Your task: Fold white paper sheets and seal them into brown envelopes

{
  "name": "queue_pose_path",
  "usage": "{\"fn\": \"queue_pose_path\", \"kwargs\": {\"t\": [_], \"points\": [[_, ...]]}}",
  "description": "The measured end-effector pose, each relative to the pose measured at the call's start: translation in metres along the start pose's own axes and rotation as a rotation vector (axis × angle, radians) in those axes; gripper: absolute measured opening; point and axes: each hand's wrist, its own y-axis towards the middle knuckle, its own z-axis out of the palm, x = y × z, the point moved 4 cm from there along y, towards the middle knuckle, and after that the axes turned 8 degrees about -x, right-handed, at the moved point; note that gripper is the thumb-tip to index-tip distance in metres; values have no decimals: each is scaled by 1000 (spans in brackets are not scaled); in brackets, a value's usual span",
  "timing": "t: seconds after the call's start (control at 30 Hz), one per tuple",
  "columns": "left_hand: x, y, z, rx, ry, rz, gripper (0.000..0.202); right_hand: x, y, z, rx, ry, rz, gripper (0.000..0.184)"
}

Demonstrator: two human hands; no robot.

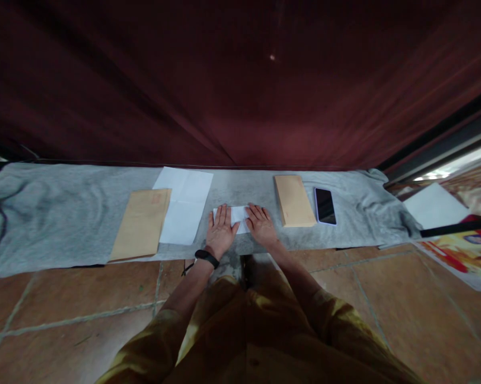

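Observation:
A small folded sheet of white paper [239, 214] lies on the grey cloth in front of me. My left hand [221, 233] rests flat on its left part, fingers stretched forward. On the right part lies my right hand [261, 226], also flat with its fingers extended. The palms and fingers cover both ends of the paper, so only its middle shows. To the left is a larger white sheet [188, 205] with crease lines, partly under a brown envelope [142, 221]. Right of my hands sits a stack of smaller brown envelopes [294, 200].
A grey cloth [64, 213] covers the long narrow surface. A phone [325, 206] lies on it at the right. Behind hangs a dark red curtain [224, 96]. Beyond the right end are a white sheet [436, 205] and a colourful printed box or bag [468, 253]. Below is a tiled floor [76, 298].

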Motion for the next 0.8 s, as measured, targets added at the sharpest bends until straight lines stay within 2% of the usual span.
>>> {"fn": "queue_pose_path", "kwargs": {"t": [0.33,0.8], "points": [[11,-9,-3,-17,-33,-24,71,-8,-5,-6,-11,-24,0,47],[34,-32,-9,-70,-137,-14,60,-14,-9,-9,-20,-16,33,45]]}}
